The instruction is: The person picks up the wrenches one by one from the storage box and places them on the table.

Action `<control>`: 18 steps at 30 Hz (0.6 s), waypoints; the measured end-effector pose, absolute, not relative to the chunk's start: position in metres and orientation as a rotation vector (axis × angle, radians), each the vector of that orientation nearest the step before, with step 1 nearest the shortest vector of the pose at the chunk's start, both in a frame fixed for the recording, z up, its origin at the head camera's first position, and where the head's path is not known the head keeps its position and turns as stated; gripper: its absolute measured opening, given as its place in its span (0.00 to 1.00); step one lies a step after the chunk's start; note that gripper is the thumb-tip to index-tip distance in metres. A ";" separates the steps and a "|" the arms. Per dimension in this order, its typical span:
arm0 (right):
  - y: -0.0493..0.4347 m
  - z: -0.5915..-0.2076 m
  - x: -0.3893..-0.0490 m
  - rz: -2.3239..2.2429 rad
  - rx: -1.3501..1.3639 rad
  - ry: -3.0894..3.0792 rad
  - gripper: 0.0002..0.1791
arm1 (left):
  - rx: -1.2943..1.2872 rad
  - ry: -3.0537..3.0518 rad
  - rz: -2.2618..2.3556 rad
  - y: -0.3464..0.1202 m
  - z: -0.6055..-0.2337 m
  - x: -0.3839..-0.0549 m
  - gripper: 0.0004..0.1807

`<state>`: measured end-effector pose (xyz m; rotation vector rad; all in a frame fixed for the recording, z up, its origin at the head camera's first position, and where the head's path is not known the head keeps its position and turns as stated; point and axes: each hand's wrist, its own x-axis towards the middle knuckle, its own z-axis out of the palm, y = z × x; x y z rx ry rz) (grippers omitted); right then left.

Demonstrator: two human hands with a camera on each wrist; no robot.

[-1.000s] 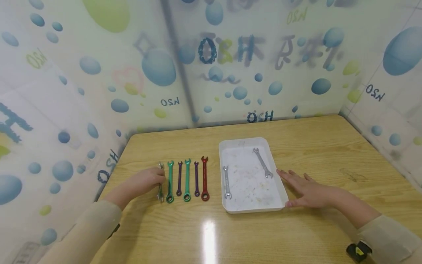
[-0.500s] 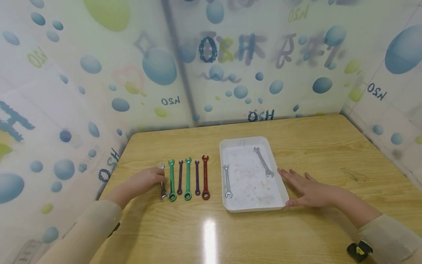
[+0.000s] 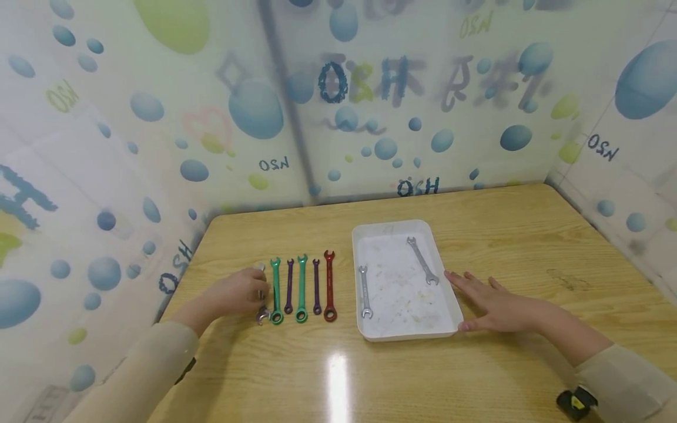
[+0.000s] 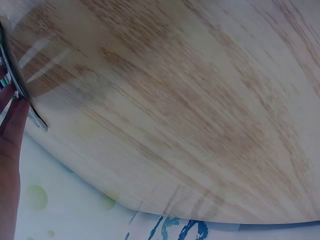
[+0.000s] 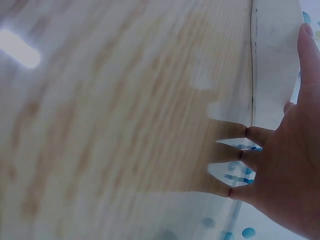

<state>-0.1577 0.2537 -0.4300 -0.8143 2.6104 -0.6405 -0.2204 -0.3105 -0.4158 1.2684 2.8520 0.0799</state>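
My left hand (image 3: pixel 238 292) pinches a silver wrench (image 3: pixel 262 317) at the left end of a row of wrenches; the fingers hide its middle. In the left wrist view, the fingers (image 4: pixel 17 112) and part of this wrench (image 4: pixel 39 120) show at the left edge. Right beside it lies a green wrench (image 3: pixel 276 291). My right hand (image 3: pixel 499 306) rests spread on the table, its index finger and thumb against the right side of a white tray (image 3: pixel 449 302). Two silver wrenches lie in the tray, one at its left wall (image 3: pixel 365 291), another slanted at the upper right (image 3: pixel 422 260).
Further right in the row are a purple wrench (image 3: pixel 289 286), another green wrench (image 3: pixel 301 288), a second purple wrench (image 3: pixel 316 286) and a red wrench (image 3: pixel 329 286). The wooden table (image 3: pixel 402 376) meets patterned walls (image 3: pixel 370 164) at its back and sides.
The silver wrench under my left hand has turned, its near end shifting right until close to the first green wrench. My left fingers have shifted slightly around it. My right hand stays at the tray.
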 end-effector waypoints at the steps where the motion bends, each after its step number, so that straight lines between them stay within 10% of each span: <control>1: 0.254 -0.430 -0.158 -0.638 -0.816 2.613 0.56 | 1.264 2.851 0.078 -0.310 -0.416 -0.221 0.04; 18: 0.255 -0.433 -0.159 -0.648 -0.822 2.607 0.56 | 1.232 2.840 0.083 -0.309 -0.409 -0.220 0.05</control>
